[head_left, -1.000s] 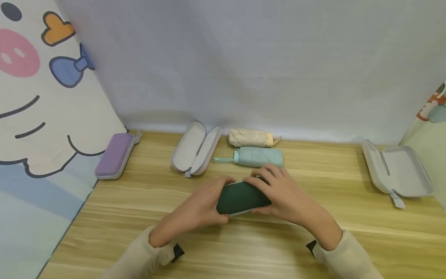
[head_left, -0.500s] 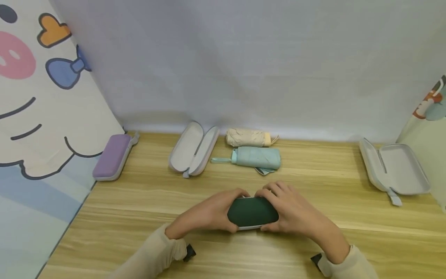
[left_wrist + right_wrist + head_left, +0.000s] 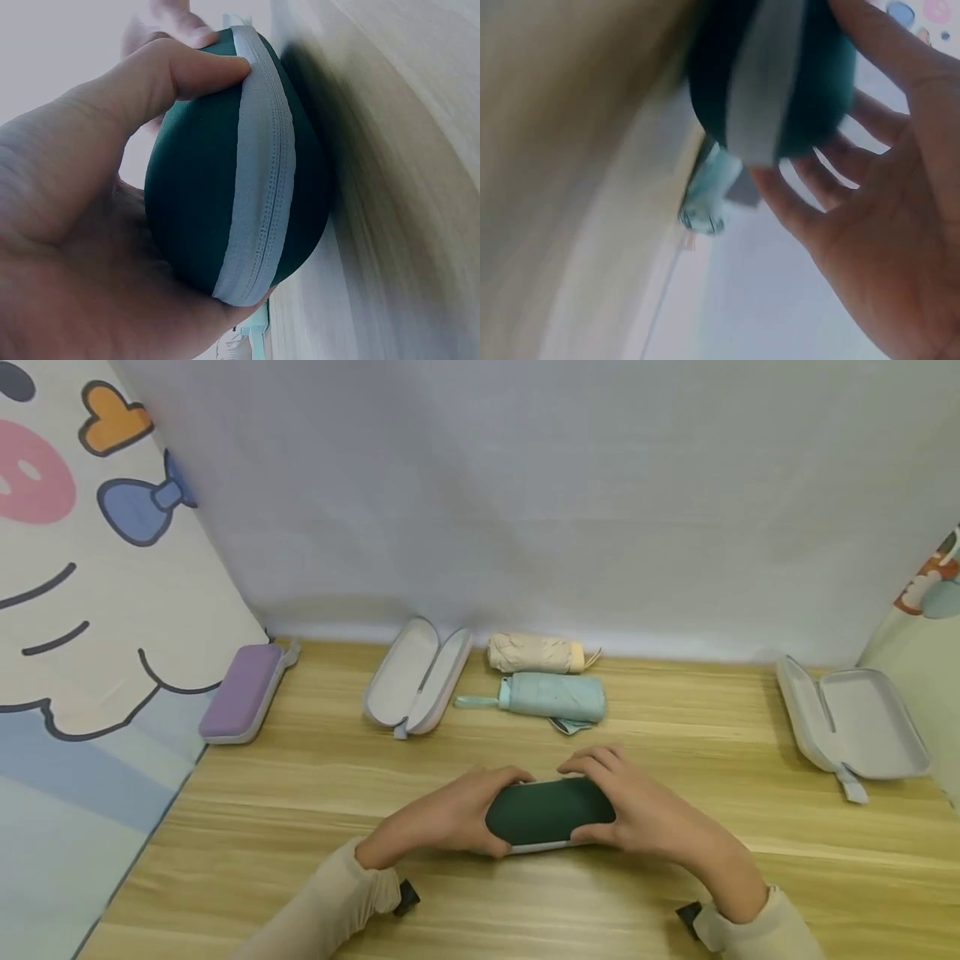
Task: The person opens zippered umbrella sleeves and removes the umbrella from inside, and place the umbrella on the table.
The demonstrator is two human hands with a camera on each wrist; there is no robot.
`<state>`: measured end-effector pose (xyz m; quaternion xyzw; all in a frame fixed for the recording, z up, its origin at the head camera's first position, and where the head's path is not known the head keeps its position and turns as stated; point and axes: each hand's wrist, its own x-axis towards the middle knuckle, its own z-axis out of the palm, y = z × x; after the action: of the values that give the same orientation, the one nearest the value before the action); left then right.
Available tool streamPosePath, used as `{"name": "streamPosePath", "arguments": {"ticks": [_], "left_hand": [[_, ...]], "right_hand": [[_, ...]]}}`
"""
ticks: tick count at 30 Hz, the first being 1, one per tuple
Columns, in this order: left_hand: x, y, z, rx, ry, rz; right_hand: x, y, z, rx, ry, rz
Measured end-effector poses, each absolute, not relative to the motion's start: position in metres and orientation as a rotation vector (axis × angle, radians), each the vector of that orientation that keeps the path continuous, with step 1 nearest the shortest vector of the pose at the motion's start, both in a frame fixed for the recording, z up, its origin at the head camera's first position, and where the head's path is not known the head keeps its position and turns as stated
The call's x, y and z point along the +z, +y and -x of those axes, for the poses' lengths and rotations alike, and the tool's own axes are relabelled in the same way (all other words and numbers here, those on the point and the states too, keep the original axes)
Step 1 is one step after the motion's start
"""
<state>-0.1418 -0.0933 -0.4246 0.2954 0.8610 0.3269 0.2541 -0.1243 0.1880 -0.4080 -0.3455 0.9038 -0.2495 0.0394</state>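
The fingers of the left hand grasp the left end of a dark green zippered eyeglass case, and the right hand holds its right end with thumb and fingers. The case is well apart from the back edge of the bench, opposite its middle; whether it touches the surface, I cannot tell. Near the back edge lie a beige folded umbrella, a mint folded umbrella and an open pale case. A purple case lies at the back left corner.

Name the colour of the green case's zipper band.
Pale grey: the zipper band shows best in the left wrist view.
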Motion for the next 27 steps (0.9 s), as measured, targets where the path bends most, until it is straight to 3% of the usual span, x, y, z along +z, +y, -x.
{"name": "streamPosePath", "arguments": {"ticks": [8, 16, 27], "left_hand": [[-0.452, -0.098, 0.15, 0.9, 2.364, -0.841], [-0.46, -0.099, 0.151, 0.921, 2.354, -0.837], [-0.467, -0.098, 0.147, 0.915, 2.386, -0.902]], "right_hand": [[-0.397, 0.205, 0.127, -0.841, 2.741, 0.981], [-0.391, 0.215, 0.126, -0.855, 2.65, 0.724], [-0.399, 0.213, 0.13, -0.953, 2.523, 0.745]]}}
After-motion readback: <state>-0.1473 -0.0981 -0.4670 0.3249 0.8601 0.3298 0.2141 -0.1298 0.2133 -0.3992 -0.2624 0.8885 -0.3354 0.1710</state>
